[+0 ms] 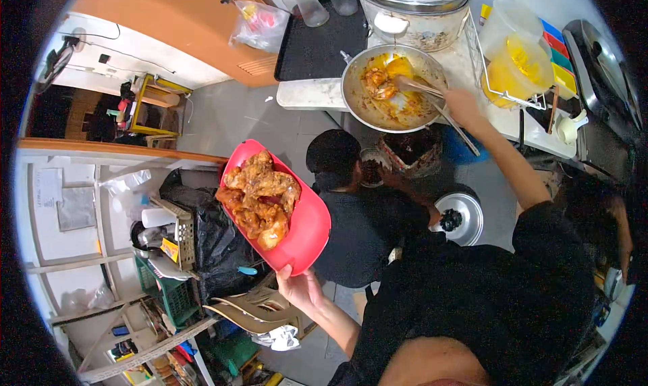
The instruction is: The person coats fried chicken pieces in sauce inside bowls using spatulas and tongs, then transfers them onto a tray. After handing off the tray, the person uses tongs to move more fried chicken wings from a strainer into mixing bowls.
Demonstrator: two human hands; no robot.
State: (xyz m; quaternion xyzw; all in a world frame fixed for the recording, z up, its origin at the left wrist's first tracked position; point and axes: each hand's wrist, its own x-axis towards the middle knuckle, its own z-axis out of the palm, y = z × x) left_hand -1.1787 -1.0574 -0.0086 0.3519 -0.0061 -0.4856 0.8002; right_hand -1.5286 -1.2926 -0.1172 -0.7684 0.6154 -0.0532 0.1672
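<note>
My left hand grips the near end of a red plastic tray, thumb on its rim. Glazed fried chicken pieces lie heaped toward the tray's far side. My right hand is closed around the handle of a wooden-headed utensil; a metal handle also runs out below this hand, and whether the two belong together I cannot tell. The utensil's head rests inside a wide metal pan, beside sauce-coated chicken pieces. Orange-brown sauce smears the pan's inside.
A person in black crouches between my arms, near a metal basin holding black lumps. Behind the pan stand a large lidded pot and a black tray. A wire rack with plastic containers borders the pan's right side.
</note>
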